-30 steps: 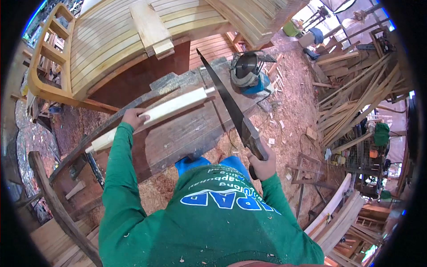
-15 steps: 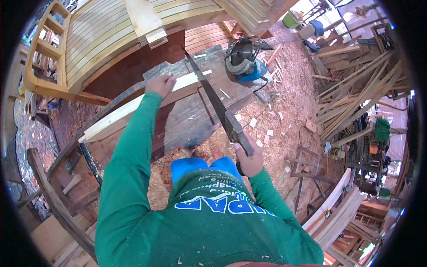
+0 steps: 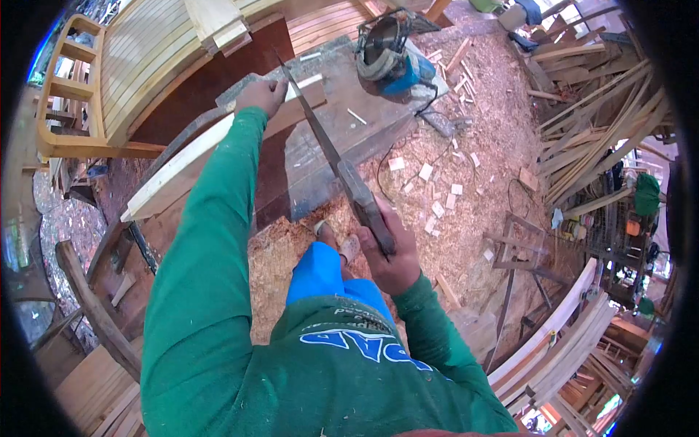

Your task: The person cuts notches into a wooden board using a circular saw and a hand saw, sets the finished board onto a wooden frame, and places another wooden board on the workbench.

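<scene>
My left hand (image 3: 261, 97) is closed around a long pale wooden strip (image 3: 186, 169) near its far end, pressing it on the worn workbench (image 3: 309, 178). In my right hand (image 3: 395, 255) is the dark wooden handle of a handsaw (image 3: 320, 135). Its blade slants away from me and crosses the strip just right of my left hand, close to the strip's end. The saw's narrow tip reaches past the strip's far side. Whether the teeth have cut into the wood cannot be made out.
A blue circular saw (image 3: 399, 69) sits on the bench's right end. Behind the bench stands slatted wooden furniture (image 3: 149, 73). Sawdust and offcuts (image 3: 426, 172) cover the floor. Piled timber (image 3: 604, 124) lies at right, and more planks (image 3: 561, 342) at lower right.
The handsaw has drawn back a little toward me across the strip. My left hand keeps its hold. The view has shifted, and my feet show more clearly below the bench.
</scene>
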The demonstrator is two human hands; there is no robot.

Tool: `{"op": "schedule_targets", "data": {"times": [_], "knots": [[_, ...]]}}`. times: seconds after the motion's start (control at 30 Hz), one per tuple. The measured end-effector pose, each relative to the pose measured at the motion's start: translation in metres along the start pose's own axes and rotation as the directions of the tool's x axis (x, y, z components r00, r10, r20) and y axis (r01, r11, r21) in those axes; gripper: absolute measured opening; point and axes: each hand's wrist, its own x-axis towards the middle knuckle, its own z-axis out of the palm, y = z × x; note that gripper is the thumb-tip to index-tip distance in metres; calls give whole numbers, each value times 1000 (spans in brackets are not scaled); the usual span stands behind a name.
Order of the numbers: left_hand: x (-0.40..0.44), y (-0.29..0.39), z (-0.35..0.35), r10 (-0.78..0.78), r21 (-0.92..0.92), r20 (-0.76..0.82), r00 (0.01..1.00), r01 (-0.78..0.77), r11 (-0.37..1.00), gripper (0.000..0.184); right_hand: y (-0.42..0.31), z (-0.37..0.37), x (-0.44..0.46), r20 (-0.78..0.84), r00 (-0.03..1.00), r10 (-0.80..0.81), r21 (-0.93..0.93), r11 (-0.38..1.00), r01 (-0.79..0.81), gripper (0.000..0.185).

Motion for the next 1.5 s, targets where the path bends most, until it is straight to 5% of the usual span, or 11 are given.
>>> {"op": "schedule_targets", "data": {"times": [0.1, 0.3, 0.5, 0.57, 0.63, 0.83, 0.9, 0.97, 1.1, 1.33, 1.5], "knots": [[4, -4, 6, 36, 1, -30, 999, -36, 999, 66, -14, -23, -32, 76, 972, 224, 69, 971, -229, 55], [1, -1, -1, 48, -29, -18, 999, -48, 998, 64, -11, -52, -92, 17, 989, 146, -60, 988, -145, 60], [0, 3, -2, -4, -19, 5, 1000, 4, 1000, 63, 6, -17, -17, 93, 991, 96, -32, 995, -93, 54], [-5, 6, -4, -24, -32, -23, 999, 24, 999, 64, 14, 11, 36, -1, 998, 57, 50, 997, -57, 53], [-4, 4, -6, -15, -32, 18, 1000, 15, 999, 68, 23, 33, 90, -61, 975, -212, -49, 977, 209, 53], [1, 4, -5, -4, -17, 21, 1000, 5, 1000, 66, 11, 14, 44, -12, 999, 44, 46, 998, -44, 53], [-1, 3, -3, -4, -7, 17, 1000, 4, 1000, 64, 14, -15, -8, 116, 993, 11, -103, 995, 1, 56], [-4, 5, -6, -4, -3, 17, 1000, 4, 1000, 63, -16, -34, -59, 66, 947, 316, -41, 949, -314, 58], [-2, 5, -4, 0, -40, 8, 1000, 0, 999, 63, -18, -39, -73, 66, 971, 231, -115, 968, -223, 60], [-8, 10, -6, -50, -49, 5, 999, 51, 998, 68, 32, 61, 148, 26, 999, 23, 51, 998, -25, 56], [4, 5, -5, -33, -7, 20, 999, 33, 999, 65, 28, 45, 94, -50, 997, -54, -101, 994, 49, 49]]}}
